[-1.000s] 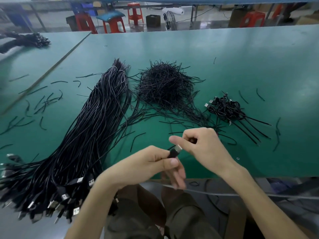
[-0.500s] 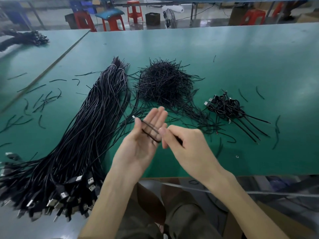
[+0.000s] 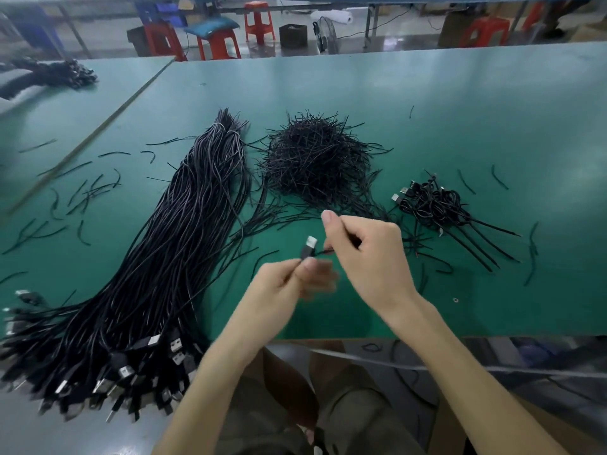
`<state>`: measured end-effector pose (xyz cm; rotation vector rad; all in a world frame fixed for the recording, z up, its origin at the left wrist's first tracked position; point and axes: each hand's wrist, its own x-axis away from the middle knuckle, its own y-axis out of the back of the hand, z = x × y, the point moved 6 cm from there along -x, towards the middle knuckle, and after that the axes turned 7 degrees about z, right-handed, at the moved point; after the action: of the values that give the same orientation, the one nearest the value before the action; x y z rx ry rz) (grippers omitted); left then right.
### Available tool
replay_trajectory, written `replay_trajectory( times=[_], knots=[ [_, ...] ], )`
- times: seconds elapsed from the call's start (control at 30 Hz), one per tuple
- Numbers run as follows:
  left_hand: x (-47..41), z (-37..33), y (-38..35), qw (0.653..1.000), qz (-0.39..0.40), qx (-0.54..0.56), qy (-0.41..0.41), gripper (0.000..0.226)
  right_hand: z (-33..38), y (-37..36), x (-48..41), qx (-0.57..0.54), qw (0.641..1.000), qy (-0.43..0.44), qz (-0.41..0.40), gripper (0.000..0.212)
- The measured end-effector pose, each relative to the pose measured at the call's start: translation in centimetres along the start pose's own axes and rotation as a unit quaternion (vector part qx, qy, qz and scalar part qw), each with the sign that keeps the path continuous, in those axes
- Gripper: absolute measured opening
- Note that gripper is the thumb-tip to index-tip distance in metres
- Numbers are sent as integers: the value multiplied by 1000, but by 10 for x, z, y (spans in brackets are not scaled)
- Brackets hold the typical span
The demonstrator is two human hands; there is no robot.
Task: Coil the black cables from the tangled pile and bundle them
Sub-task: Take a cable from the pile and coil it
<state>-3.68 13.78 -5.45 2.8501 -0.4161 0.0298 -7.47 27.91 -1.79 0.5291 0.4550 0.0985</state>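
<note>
Here, item by item.

Left hand [image 3: 289,280] — raised over the near part of the green table [image 3: 460,110], thumb and fingertips pinched tight on a black cable [image 3: 323,252] just under its plug [image 3: 308,246], metal end pointing up.

Right hand [image 3: 368,254] — close beside and slightly farther out, fingers curled round the same cable, one finger raised straight above the rest. Short stretch of black visible between the two hands; remainder hidden inside the right fist, loops impossible to count.

Long bundle of cables [image 3: 170,257] — flat on the table to the left of the hands, running from far middle to near left edge, plugs fanned out at the near end.

Pile of short ties [image 3: 315,159] — far centre, just beside the bundle's upper end.

Coiled cables [image 3: 433,205] — small heap to the right of the pile, well apart from the hands, straight tails sticking out toward the right.

Loose ties [image 3: 88,192] — scattered on the left part of the table.

Red stools [image 3: 216,41] — on the floor beyond the far edge.
</note>
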Motion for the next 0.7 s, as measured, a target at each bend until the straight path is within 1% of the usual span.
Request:
replay_trajectory(
  times=[0.03,0.07,0.13,0.17,0.2,0.23,0.3,0.33,0.37,0.4,0.43,0.47,0.5,0.53,0.57,0.63,0.7],
  knots=[
    [-3,4,5,997,-56,48,-4,35,5,-3,3,-22,1000,-4,3,52],
    [-5,10,7,990,-86,109,-7,38,9,-8,6,-40,999,-8,18,44],
    [-10,15,5,966,-98,240,-13,48,14,-20,16,-64,997,-4,53,29],
    [-12,15,6,945,-97,311,-19,50,15,-25,21,-73,995,-1,65,26],
    [-15,14,7,915,-94,392,-20,50,14,-30,26,-82,994,-3,75,25],
    [-18,14,10,870,-90,484,-12,50,11,-33,29,-89,992,-5,84,26],
    [-19,9,17,749,-83,657,-11,45,3,-36,32,-88,990,-14,105,31],
    [-17,5,22,710,-76,700,-22,40,-1,-35,30,-74,991,-19,113,36],
    [-13,0,25,709,-64,701,-32,37,-5,-33,26,-42,991,-18,124,42],
    [-8,-4,26,750,-54,658,-31,38,-8,-31,22,23,991,-4,134,49],
    [-4,-8,26,823,-50,566,-26,41,-8,-27,18,119,983,27,138,55],
    [2,-11,27,900,-52,433,-26,43,-6,-22,14,212,966,69,131,59],
    [6,-14,27,955,-54,289,-38,46,-3,-18,11,268,951,101,120,59],
    [7,-17,24,983,-49,167,-56,48,-2,-14,7,292,943,115,111,59],
    [7,-18,19,993,-34,82,-73,48,-4,-9,3,298,942,118,103,58],
    [6,-14,7,996,-10,-41,-81,48,-7,-4,-2,301,941,123,96,49],
    [4,-4,1,989,-5,-132,-61,43,-2,-5,-4,305,938,134,91,31]
  ],
)
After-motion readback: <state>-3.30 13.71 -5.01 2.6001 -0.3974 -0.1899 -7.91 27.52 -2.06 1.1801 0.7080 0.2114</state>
